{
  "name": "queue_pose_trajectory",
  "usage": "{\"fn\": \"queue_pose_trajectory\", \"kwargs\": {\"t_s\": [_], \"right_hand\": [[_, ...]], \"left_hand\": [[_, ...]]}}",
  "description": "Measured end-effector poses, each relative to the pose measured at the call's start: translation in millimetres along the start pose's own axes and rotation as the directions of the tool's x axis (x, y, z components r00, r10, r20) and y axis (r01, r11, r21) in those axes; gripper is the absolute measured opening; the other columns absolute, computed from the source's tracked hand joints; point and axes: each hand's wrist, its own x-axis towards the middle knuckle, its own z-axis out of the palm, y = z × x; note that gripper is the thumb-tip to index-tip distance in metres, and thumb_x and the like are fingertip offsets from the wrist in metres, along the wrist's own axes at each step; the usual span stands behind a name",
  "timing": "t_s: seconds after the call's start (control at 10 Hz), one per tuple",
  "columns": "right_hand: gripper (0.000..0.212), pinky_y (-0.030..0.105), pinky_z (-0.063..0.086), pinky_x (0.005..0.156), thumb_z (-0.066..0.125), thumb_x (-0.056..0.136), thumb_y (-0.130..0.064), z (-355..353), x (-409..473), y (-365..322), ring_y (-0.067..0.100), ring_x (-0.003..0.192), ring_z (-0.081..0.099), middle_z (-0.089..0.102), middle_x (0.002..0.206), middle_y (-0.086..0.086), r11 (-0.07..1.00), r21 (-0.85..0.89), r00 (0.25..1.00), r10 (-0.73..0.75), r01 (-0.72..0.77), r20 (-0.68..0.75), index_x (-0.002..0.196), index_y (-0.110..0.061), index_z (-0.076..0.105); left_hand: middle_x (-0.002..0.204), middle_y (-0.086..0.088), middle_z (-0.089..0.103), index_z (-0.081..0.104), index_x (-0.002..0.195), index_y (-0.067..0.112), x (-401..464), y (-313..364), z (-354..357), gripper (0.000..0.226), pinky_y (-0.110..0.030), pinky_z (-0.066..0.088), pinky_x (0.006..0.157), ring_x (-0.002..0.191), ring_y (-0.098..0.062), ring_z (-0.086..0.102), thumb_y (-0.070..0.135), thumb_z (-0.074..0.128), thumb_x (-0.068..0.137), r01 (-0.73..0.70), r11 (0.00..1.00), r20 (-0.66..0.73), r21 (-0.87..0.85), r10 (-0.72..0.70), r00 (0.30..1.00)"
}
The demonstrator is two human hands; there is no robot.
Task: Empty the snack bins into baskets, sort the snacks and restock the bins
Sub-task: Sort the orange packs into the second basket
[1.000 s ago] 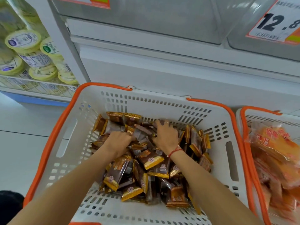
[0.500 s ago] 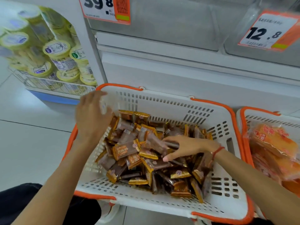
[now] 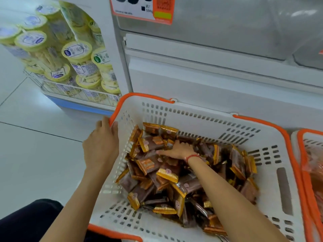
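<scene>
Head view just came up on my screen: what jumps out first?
A white slotted plastic basket with an orange rim fills the centre, heaped with brown-and-gold wrapped snack packets. The left hand holds its left rim; the right hand lies spread on the heap. Yellow-lidded clear tubs stand stacked upper left.

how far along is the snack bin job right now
Done, it seems: the basket holds a heap of brown and gold snack packs, and a second basket holds orange packs. In hand: the left hand grips the basket's rim while the right hand lies on the heap, fingers spread, apparently sorting. Left: restocking, since the bin above looks empty.
</scene>
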Motion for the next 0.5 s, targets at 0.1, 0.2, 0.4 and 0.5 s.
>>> {"fn": "queue_pose_trajectory", "kwargs": {"t_s": [0.1, 0.2, 0.4, 0.5], "right_hand": [[0.12, 0.046, 0.028, 0.114, 0.048, 0.066, -0.09, -2, 10, -4, 0.036, 0.142, 0.027, 0.022, 0.158, 0.015, 0.998, 0.06, 0.999, 0.033, -0.034, 0.014, 0.153, -0.013, 0.018], [0.096, 0.045, 0.031, 0.114, 0.055, 0.082, -0.07, 4, 9, -1, 0.034, 0.14, 0.032, 0.029, 0.156, 0.014, 0.999, 0.041, 0.999, -0.034, 0.035, -0.02, 0.15, -0.01, 0.023], [0.104, 0.045, 0.038, 0.109, 0.079, 0.065, -0.057, 11, -15, -8, 0.033, 0.13, 0.045, 0.045, 0.145, 0.014, 0.837, 0.533, 0.988, -0.153, 0.126, 0.008, 0.147, -0.015, 0.03], [0.095, 0.046, 0.034, 0.11, 0.058, 0.075, -0.076, 22, -44, -8, 0.033, 0.133, 0.042, 0.044, 0.148, 0.006, 0.941, 0.23, 0.969, -0.243, 0.249, -0.054, 0.15, -0.03, 0.021]], "left_hand": [[0.098, -0.012, 0.054, 0.046, 0.106, 0.009, 0, 0, 1, 0.036, -0.04, 0.034, 0.057, 0.075, -0.04, 0.059, 0.039, 0.026, 0.104, -0.004, 1.0, 0.001, 0.005, 0.004, 1.0], [0.099, -0.012, 0.054, 0.046, 0.107, 0.009, 0, -1, 2, 0.036, -0.04, 0.035, 0.057, 0.074, -0.04, 0.059, 0.039, 0.026, 0.104, -0.007, 1.0, -0.009, 0.006, 0.007, 1.0], [0.1, -0.014, 0.054, 0.047, 0.109, 0.007, -1, 0, 2, 0.038, -0.042, 0.035, 0.058, 0.074, -0.042, 0.059, 0.038, 0.026, 0.104, -0.014, 1.0, -0.029, 0.015, 0.014, 0.999], [0.099, -0.016, 0.055, 0.047, 0.108, 0.006, -1, 0, 2, 0.037, -0.042, 0.034, 0.057, 0.073, -0.043, 0.059, 0.037, 0.028, 0.104, -0.031, 0.999, -0.046, 0.006, 0.031, 0.998]]}}
